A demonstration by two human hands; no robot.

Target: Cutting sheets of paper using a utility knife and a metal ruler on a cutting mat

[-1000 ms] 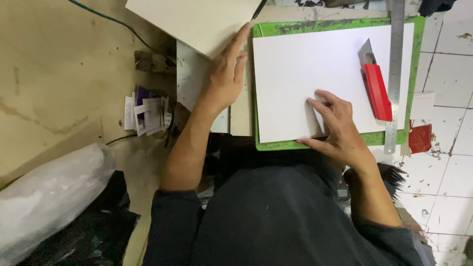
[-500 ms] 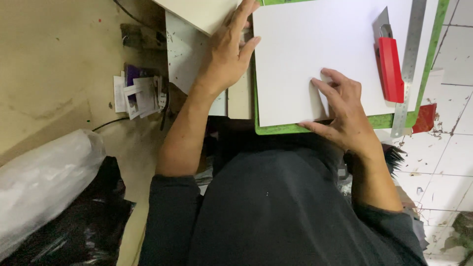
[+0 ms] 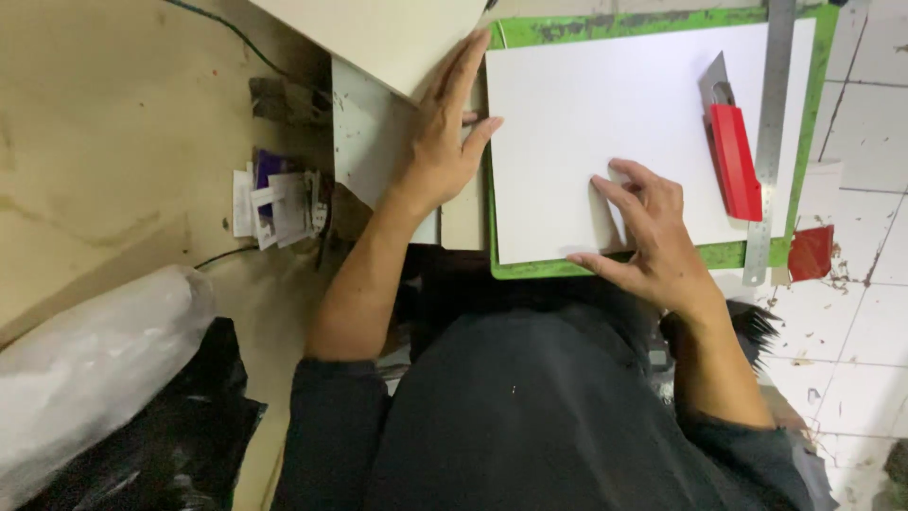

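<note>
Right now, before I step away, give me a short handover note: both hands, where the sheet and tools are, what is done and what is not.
Left hand: flat, fingers spread, at the left edge of the white sheet, holding nothing.
Right hand: fingertips pressing the sheet's lower edge, holding nothing.
White sheet lies on the green cutting mat.
Red utility knife lies on the sheet's right part, untouched, beside the steel ruler along the right side.
Beige board sits at upper left.
Done: sheet laid on the mat. No cut line is visible on it.
</note>
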